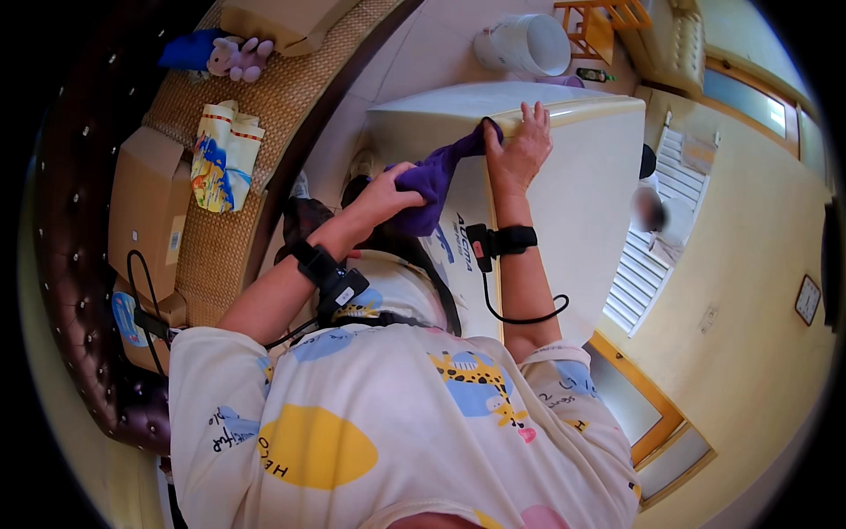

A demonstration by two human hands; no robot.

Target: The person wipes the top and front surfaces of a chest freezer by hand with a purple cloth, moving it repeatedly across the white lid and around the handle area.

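Note:
My left hand point(396, 192) is closed on a bunched purple cloth point(429, 178) beside the front of a white AUCMA chest freezer point(568, 218). From there the cloth stretches up to the freezer's edge, where its narrow end loops by the thumb of my right hand point(522, 149). That hand lies on the pale trim strip along the edge, its fingers extended; whether the thumb pinches the cloth cannot be told. Each wrist wears a black strap with a small device and a cable.
Left, a woven-topped bench seat point(218, 264) holds cardboard boxes point(145, 205), a printed bag point(225, 159) and a plush toy point(241, 59). Beyond the freezer stand a white bucket point(522, 45), a green bottle point(595, 75) and a wooden stool point(588, 33). Another person point(651, 205) is at the right.

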